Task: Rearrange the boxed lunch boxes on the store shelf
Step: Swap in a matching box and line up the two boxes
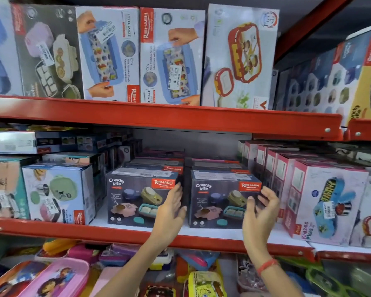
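Two dark "Crunchy bite" lunch box cartons stand side by side at the front of the middle shelf, the left carton [137,198] and the right carton [221,200], with more of the same stacked behind them. My left hand [171,209] lies flat with fingers apart against the right edge of the left carton, in the gap between the two. My right hand [260,213] hovers with curled, spread fingers at the right front corner of the right carton, holding nothing. A red thread band sits on my right wrist.
The red shelf lip [116,232] runs in front of the cartons. A pale green-lunch-box carton [58,194] stands to the left, pink "Kidzee Plus" cartons [321,202] to the right. Upright cartons [171,56] fill the upper shelf. Pencil cases [58,277] lie below.
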